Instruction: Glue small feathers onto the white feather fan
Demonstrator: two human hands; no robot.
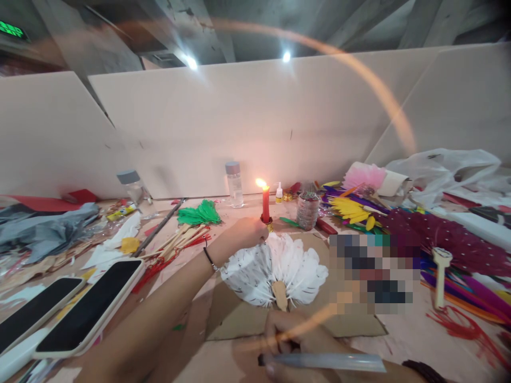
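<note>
My left hand (243, 233) reaches forward to the base of a lit red candle (265, 205), its fingers closed near the candle holder and the top edge of a white feather fan (275, 268). What the fingers pinch is hidden. The fan lies spread on a brown cardboard sheet (351, 324). At the bottom edge of the view, my right hand (295, 340) holds a clear glue stick (331, 361) lying sideways, just in front of the fan's wooden handle.
Two phones (90, 308) lie at the lower left. Green feathers (198, 214), wooden sticks, two clear bottles (235, 183) and a small jar (307, 210) stand behind. Coloured feather fans (439, 239) and plastic bags (443, 170) crowd the right. White partition boards close off the back.
</note>
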